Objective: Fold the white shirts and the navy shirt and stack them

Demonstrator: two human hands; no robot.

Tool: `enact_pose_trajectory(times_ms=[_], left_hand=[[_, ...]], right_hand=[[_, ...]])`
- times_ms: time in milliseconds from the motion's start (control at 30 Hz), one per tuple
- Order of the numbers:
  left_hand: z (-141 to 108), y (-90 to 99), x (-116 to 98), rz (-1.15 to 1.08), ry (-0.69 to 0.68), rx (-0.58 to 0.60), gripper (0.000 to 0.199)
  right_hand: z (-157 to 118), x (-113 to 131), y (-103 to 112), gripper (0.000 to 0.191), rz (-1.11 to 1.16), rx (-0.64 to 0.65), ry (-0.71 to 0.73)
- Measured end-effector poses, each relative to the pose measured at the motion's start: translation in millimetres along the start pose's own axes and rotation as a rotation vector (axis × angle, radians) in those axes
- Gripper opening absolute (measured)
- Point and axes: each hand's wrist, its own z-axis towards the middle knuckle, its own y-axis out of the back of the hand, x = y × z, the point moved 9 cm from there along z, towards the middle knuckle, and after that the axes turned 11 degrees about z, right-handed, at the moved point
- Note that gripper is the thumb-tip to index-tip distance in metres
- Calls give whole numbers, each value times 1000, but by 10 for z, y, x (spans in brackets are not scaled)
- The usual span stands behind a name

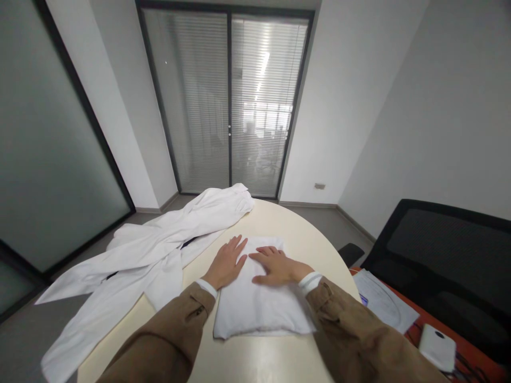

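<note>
I'm seeing open surface point(307, 234) ahead of my right hand point(279, 267), while a bunched white garment point(159, 250) is blocking the way just beside my left hand point(226, 263).

Under our fingers point(266, 254) lay a matt white folded cloth point(255, 303), and just past them the tabletop point(303, 239) showed a smooth, faintly glossy cream finish.
</note>
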Motion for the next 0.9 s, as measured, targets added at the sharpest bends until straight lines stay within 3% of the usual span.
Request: enact_pose_trajectory(times_ms=[67,133,233,333,467,600,733,900], left_hand=[[-9,-189,85,74,43,117,53],[-33,-282,127,144,78,170,55],[-55,-299,143,216,125,179,59],[-61,-279,170,238,188,163,60],[-54,-273,224,185,238,99,60],[-32,-250,278,22,244,8,55],[-60,-95,376,-79,350,-86,59],[-116,-26,448,-106,460,-58,53]], right_hand=[[15,-79,147,76,-14,-105,6],[35,-317,229,74,-28,-188,-77],[44,-823,190,83,9,-234,-300],[38,-1123,158,84,9,-321,-386],[18,-1204,181,85,3,-432,-362],[-85,-1296,249,84,33,-538,-449],[-85,-1328,288,67,82,-584,-422],[-53,-1395,380,47,117,-686,-393]])
